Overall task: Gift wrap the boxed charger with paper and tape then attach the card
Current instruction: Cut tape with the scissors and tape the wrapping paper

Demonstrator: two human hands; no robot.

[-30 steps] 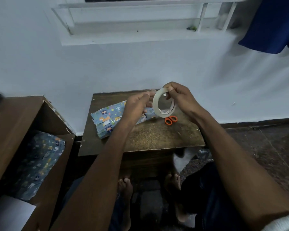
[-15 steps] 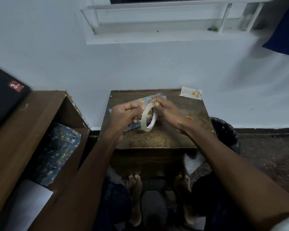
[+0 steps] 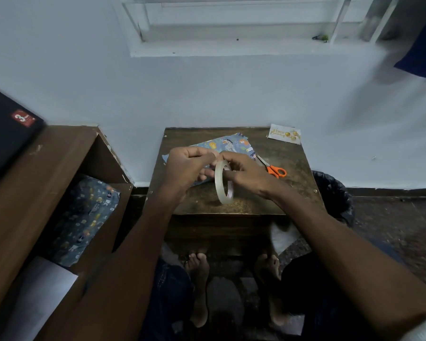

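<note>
A roll of clear tape (image 3: 223, 185) stands on edge in the air over the small brown table (image 3: 234, 203). My right hand (image 3: 246, 174) holds it, fingers curled through its hole. My left hand (image 3: 186, 166) pinches at the top of the roll with thumb and fingers. Behind both hands lies the parcel in blue animal-print paper (image 3: 225, 145), partly hidden by them. A white birthday card (image 3: 284, 133) with gold print sits at the table's far right corner. Orange-handled scissors (image 3: 274, 168) lie just right of my right hand.
A brown shelf unit (image 3: 35, 193) stands at the left, with spare patterned paper (image 3: 84, 217) and a white sheet (image 3: 40, 291) inside and a dark case (image 3: 8, 129) on top. A black bin (image 3: 335, 195) sits right of the table. My bare feet (image 3: 199, 269) rest underneath.
The view has shifted, so the card and scissors now show. The tape roll has turned edge-on and dropped lower over the table, with both hands closer together on it.
</note>
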